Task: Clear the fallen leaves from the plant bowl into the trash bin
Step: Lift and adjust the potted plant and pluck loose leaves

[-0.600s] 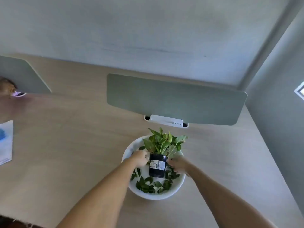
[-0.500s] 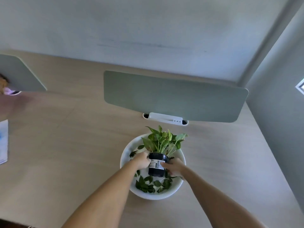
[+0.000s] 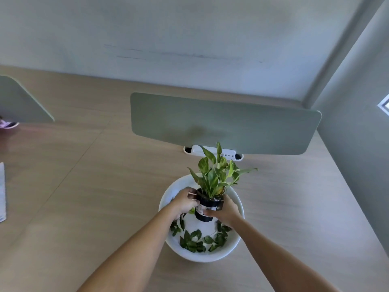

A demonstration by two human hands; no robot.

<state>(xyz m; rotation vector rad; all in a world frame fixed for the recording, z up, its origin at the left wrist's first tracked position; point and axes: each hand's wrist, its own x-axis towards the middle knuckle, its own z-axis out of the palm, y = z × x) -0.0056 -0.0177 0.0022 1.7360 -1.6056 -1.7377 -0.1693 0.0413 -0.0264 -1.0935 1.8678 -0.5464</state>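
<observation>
A white bowl (image 3: 168,197) sits on the wooden desk in front of me. Several loose green leaves (image 3: 192,242) lie scattered in its near half. A small black pot (image 3: 207,206) with a leafy green plant (image 3: 216,175) hangs above the bowl's middle, its base clear of the bowl floor. My left hand (image 3: 184,201) grips the pot's left side and my right hand (image 3: 227,210) grips its right side. No trash bin is in view.
A grey-green divider panel (image 3: 225,125) stands behind the bowl, with a white socket strip (image 3: 229,153) at its foot. Another panel (image 3: 21,102) is at the far left, above a white paper (image 3: 2,192) at the desk's left edge. A wall runs along the right.
Both hands have lifted the potted plant up out of the bowl. The bare patch of bowl floor where the pot stood now shows between the leaves.
</observation>
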